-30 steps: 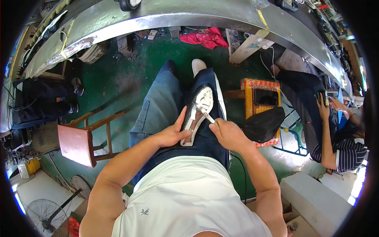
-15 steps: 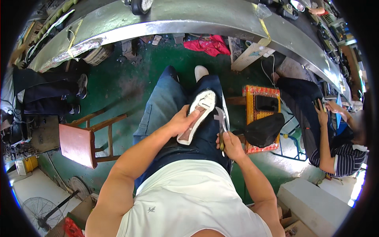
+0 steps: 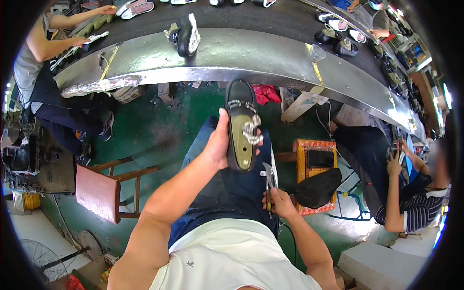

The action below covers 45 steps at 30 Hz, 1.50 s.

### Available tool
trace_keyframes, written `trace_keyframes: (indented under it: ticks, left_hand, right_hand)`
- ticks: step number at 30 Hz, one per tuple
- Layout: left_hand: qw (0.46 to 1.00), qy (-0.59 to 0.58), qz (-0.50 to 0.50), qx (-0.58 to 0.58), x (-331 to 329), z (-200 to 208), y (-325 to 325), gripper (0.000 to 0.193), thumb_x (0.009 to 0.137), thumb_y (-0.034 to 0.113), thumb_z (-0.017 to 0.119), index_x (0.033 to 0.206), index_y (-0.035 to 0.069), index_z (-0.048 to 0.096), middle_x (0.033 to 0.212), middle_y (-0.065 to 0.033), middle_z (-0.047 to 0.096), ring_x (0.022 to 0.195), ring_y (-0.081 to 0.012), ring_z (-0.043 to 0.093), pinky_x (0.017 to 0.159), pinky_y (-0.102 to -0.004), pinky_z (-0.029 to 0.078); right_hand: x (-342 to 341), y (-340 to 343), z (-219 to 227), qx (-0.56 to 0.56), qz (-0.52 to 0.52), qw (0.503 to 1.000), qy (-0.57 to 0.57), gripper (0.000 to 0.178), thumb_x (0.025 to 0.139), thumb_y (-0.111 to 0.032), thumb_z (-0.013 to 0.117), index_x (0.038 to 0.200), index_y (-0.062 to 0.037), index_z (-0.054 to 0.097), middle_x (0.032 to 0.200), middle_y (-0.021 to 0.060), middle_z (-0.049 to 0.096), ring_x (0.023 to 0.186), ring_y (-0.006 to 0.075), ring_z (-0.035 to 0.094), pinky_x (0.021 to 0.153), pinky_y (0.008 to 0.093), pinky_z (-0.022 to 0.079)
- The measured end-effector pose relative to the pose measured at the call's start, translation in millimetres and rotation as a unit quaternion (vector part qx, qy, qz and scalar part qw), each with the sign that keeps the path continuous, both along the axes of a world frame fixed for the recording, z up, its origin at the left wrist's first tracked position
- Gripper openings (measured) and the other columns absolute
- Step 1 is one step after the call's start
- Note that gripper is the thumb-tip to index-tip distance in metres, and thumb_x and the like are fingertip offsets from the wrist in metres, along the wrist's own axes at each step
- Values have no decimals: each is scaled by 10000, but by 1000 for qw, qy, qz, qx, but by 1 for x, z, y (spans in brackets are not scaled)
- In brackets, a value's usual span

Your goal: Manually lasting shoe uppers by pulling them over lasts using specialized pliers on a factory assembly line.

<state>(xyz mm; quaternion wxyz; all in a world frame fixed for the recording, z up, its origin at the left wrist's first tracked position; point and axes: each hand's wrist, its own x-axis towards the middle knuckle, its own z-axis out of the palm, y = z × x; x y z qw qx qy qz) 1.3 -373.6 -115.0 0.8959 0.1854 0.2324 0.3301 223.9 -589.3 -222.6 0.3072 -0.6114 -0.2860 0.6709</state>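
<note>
In my left hand is a black shoe upper pulled over an olive-green shoe last. Its toe points away from me and its top faces up, with a whitish lace bunched at one side. My fingers wrap round it from below, the thumb along the left edge. Lower down, by my right thigh, my right hand is closed round metal pincers, whose head points away from me. The shoe and the pincers are apart.
Ahead runs a metal-edged bench with a black shoe lying on its side. A wooden stool stands left. To the right, an orange stool bears a phone and a black cap. Co-workers are at both sides.
My left hand has raised the shoe away from my lap toward the bench and turned it from white underside to top. The pincers stay in my right hand. The view has tilted up.
</note>
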Motion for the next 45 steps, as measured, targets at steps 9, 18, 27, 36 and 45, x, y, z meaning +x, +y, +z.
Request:
trace_keyframes:
  ticks: [9, 18, 27, 36, 45]
  left_hand:
    - [980, 52, 1, 190, 55, 61, 166, 934, 926, 823, 209, 1347, 63, 552, 1170, -184, 675, 1014, -360, 695, 836, -495, 595]
    - [992, -15, -53, 114, 126, 82, 378, 1040, 853, 899, 222, 1385, 65, 542, 1226, -227, 642, 1097, -412, 645, 902, -536, 553]
    - [627, 675, 79, 380, 183, 34, 446, 786, 833, 278, 785, 1379, -75, 343, 1310, -304, 593, 1218, -419, 607, 1034, -416, 489]
    - [606, 646, 53, 461, 179, 51, 470, 1010, 841, 388, 773, 1542, -79, 215, 1453, -301, 483, 1375, -388, 467, 1141, -391, 394]
    - [259, 902, -167, 301, -32, 127, 467, 817, 838, 498, 724, 1470, 41, 479, 1448, -188, 525, 1328, -357, 498, 1040, -600, 420]
  right_hand:
    - [12, 8, -14, -36, -1, 999, 29, 541, 1079, -496, 380, 1113, -10, 616, 916, 82, 705, 718, 158, 695, 479, 233, 426]
    - [52, 74, -11, -86, 3, 994, 60, 514, 1095, -437, 362, 1126, 16, 604, 923, 100, 709, 716, 159, 697, 479, 234, 434]
    - [81, 139, -5, -112, 53, 992, 36, 462, 1068, -424, 452, 1146, 8, 592, 982, 107, 709, 786, 192, 709, 590, 292, 502]
    - [74, 208, 27, 157, 199, 826, -503, 499, 872, -433, 729, 1126, -20, 613, 959, 208, 726, 909, 383, 712, 748, 476, 564]
    - [115, 162, 42, 150, 110, 824, -535, 313, 878, -273, 726, 1095, -71, 624, 899, 188, 719, 854, 414, 699, 761, 510, 551]
